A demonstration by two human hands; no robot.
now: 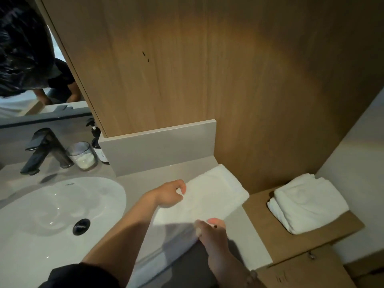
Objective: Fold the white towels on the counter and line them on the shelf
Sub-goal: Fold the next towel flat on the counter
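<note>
- The fingers (181, 190) of my left hand (171, 194) are curled and pinch the left edge of the white towel (216, 194), mid-frame. The wrist is bent, and the forearm runs down-left to a dark sleeve at the bottom edge.
- My right hand (209, 231), lower centre, pinches the towel's near corner between thumb and fingertips. Its forearm comes in from the bottom right.
- The towel lies as a flat, smooth strip, set diagonally on the pale surface (143, 183). Its far end is close to the grey upstand (158, 148) and the wood wall (207, 69).
- The towel's right corner reaches the surface's right edge, beside the lower wooden shelf (259, 223).
- A bare strip of surface separates the towel from the sink (52, 208) at the left.
- On the shelf, right of frame, the folded towels (307, 204) sit stacked against the white wall, well apart from my hands.
- Left of the upstand stand a black faucet (44, 150), a glass jar (83, 155) and a dark pump bottle (96, 142).
</note>
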